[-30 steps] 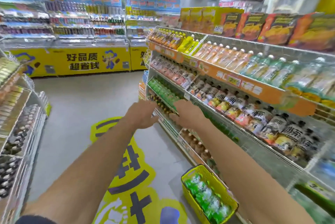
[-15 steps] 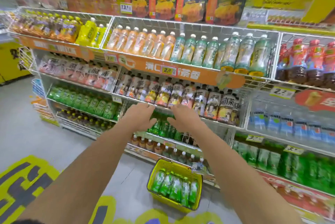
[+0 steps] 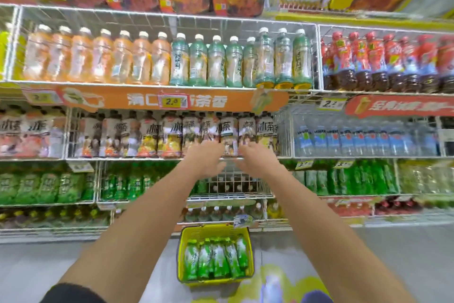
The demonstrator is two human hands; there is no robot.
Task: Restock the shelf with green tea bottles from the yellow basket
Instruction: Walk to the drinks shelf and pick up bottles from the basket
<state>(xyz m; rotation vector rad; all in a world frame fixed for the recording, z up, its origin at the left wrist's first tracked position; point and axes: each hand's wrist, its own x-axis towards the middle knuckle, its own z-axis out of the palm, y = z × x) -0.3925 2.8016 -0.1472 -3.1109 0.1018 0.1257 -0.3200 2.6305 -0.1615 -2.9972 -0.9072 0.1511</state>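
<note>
Green tea bottles [image 3: 216,259] lie side by side in the yellow basket [image 3: 181,251], which sits on the grey floor [image 3: 368,253] well below my fingers [image 3: 217,167] and just in front of the foot of the shelf unit.

I hold both bare arms out toward the drinks. My left hand [image 3: 206,157] and right hand [image 3: 255,157] are near each other, palms down. The fingers of each are loosely spread and hold nothing. They hover before the front edge of the tier that carries white-labelled tea bottles [image 3: 228,133], but blur hides whether they touch it.

Directly beneath my fingers is a white wire shelf compartment [image 3: 233,180]. Only a few dark-capped bottles stand at its back, and bare wire shows in front of them. Green-labelled bottles [image 3: 122,184] fill the racks to the left of my fingers on that level, and more green bottles [image 3: 356,180] fill those to the right.

Above my fingers an orange banner [image 3: 208,101] runs along the shelf edge, with a price tag [image 3: 173,102] clipped to it. Higher still stand orange drink bottles [image 3: 98,57] and pale green bottles [image 3: 221,59], all with white caps. Up to the right of my fingers are red-labelled bottles [image 3: 380,62], and blue-labelled water bottles [image 3: 356,138] stand level with my fingers on that side.
</note>
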